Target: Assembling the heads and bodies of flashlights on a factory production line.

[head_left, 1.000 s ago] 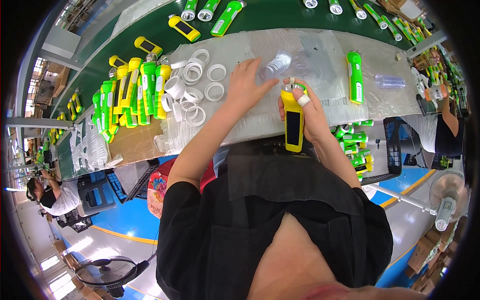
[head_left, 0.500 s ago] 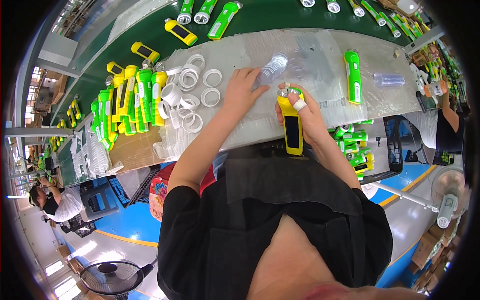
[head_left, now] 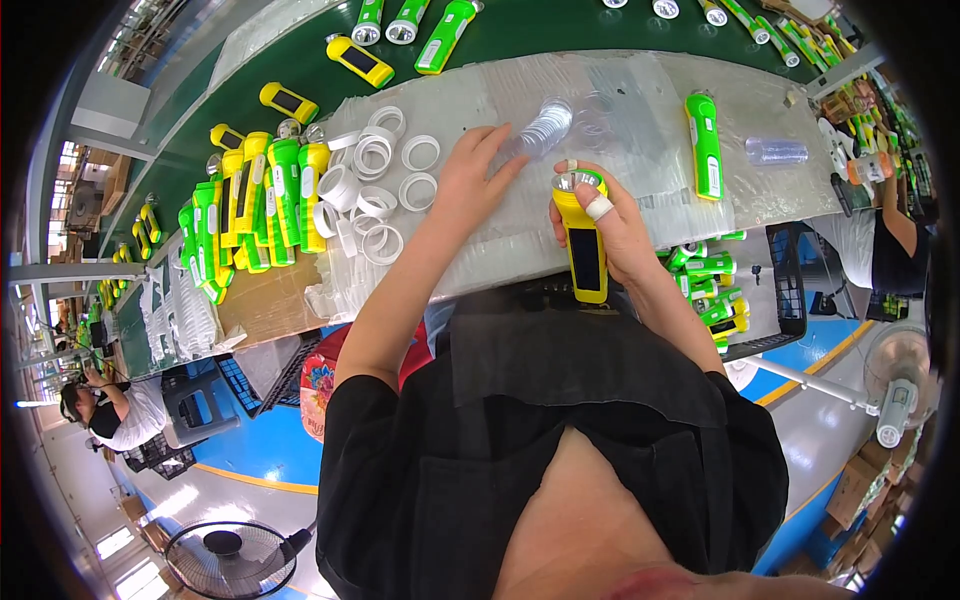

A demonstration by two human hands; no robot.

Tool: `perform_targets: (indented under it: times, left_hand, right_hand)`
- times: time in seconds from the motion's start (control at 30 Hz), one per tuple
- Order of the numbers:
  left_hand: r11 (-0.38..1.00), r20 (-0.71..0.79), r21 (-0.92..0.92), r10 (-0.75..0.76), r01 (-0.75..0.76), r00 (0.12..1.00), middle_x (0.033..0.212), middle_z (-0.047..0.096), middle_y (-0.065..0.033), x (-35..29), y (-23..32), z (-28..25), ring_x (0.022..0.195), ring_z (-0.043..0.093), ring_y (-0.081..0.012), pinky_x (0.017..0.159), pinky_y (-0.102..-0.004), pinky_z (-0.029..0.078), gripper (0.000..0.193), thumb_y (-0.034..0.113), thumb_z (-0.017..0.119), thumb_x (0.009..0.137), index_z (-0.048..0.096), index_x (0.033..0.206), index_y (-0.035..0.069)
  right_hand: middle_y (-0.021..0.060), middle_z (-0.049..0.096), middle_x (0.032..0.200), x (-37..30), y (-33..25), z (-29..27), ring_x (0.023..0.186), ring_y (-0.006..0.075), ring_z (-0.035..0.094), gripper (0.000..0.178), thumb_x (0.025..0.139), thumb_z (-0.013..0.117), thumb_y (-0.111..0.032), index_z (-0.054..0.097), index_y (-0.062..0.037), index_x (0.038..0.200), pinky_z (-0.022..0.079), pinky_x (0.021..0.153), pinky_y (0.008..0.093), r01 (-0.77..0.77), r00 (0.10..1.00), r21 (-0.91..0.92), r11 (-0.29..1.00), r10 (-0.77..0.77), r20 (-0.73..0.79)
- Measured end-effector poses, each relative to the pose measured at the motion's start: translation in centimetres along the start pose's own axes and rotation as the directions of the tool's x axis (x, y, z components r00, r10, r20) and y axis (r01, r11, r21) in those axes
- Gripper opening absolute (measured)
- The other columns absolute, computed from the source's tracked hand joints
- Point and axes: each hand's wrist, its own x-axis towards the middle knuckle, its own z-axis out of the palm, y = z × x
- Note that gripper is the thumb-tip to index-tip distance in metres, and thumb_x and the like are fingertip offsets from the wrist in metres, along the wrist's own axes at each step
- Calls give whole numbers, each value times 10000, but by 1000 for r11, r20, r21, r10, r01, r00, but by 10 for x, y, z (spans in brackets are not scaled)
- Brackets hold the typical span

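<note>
My right hand (head_left: pixel 622 232) is wrapped round a yellow flashlight (head_left: pixel 586 250) with a dark panel on its side. The flashlight stands head up, its silvery reflector facing up and away from me. White wraps show on two of that hand's fingers. My left hand (head_left: pixel 468 182) is at the near left end of a leaning stack of clear round lenses (head_left: pixel 548 128), thumb and fingers apart. Whether its fingertips touch the nearest lens I cannot tell. Left of this hand lie several white plastic rings (head_left: pixel 372 157), some piled and some flat.
Yellow and green flashlights (head_left: pixel 262 195) are heaped on the left. A single green flashlight (head_left: pixel 706 150) and a clear lens stack (head_left: pixel 776 151) lie to the right. A crate (head_left: pixel 790 280) of flashlights is below the table's right edge. More flashlights line the green belt (head_left: pixel 560 30).
My left hand has shifted slightly left, away from the lens stack. My right hand keeps the yellow flashlight in nearly the same place.
</note>
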Motion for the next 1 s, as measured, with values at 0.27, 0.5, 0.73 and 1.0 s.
perform_targets:
  times: [0.27, 0.5, 0.73, 1.0]
  left_hand:
    - [944, 49, -146, 307, -297, 950, 1190, 572, -112, -17, 65, -22, 1094, 518, -301, 939, -390, 384, 339, 184, 525, 937, 594, 1245, 61]
    - [910, 51, -321, 295, -264, 954, 1241, 559, -119, -28, 63, -16, 1180, 486, -318, 1007, -415, 330, 320, 151, 442, 940, 602, 1190, 30]
    - [910, -4, -216, 361, -353, 933, 1358, 505, -149, -26, 60, -24, 1304, 413, -351, 1051, -435, 309, 329, 155, 438, 932, 604, 1187, 28]
    - [945, -17, 282, 177, -166, 984, 1187, 609, -183, -21, 20, -94, 1105, 566, -349, 971, -461, 389, 523, 349, 630, 872, 517, 1286, 51]
  right_hand:
    - [81, 607, 839, -1, 0, 6, 703, 143, 586, 413, 955, 577, -319, 485, -33, 1238, 484, 630, 282, 17, 995, 17, 1000, -18, 101]
    - [73, 587, 911, -3, 6, 8, 722, 151, 595, 373, 969, 553, -331, 473, -49, 1201, 487, 660, 275, -54, 973, -26, 998, 58, 224]
    - [84, 570, 960, 6, 8, 19, 749, 168, 595, 392, 969, 540, -322, 426, -71, 1248, 490, 686, 299, -17, 960, 65, 998, -2, 279]
    - [111, 582, 814, 47, -24, 14, 663, 162, 559, 614, 841, 647, -542, 478, -80, 1209, 451, 595, 276, 365, 915, -26, 931, -353, 196]
